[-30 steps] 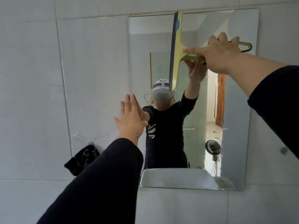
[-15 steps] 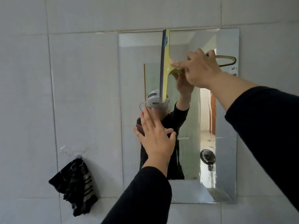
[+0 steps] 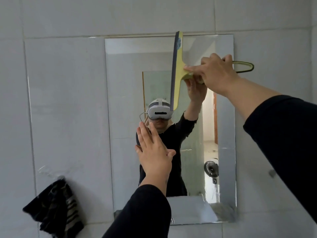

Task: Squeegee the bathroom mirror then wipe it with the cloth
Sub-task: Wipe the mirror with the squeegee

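- The right hand has its fingers wrapped round the handle of the squeegee, forefinger laid along the neck toward the blade.
- The blade stands upright against the mirror, its top end at the glass's upper edge and its dark rubber strip facing left.
- The left hand is flat with straight fingers and grips nothing; it seems to press on the glass lower down, though contact is hard to confirm.
- Judged from this, the squeegee step is under way on the upper half, and the lower half will need its own pass.
- To do it well, keep the rubber edge pressed evenly along its whole length, so neither end lifts and leaves a streak.
- Draw sideways in one steady stroke, with the handle trailing the blade.
- Overlap each band slightly with the one above.
- The left palm may mark the glass; better to brace on the tile wall beside the mirror.
- The cloth hangs on the wall, low and left of the mirror, within reach for the wipe afterwards.
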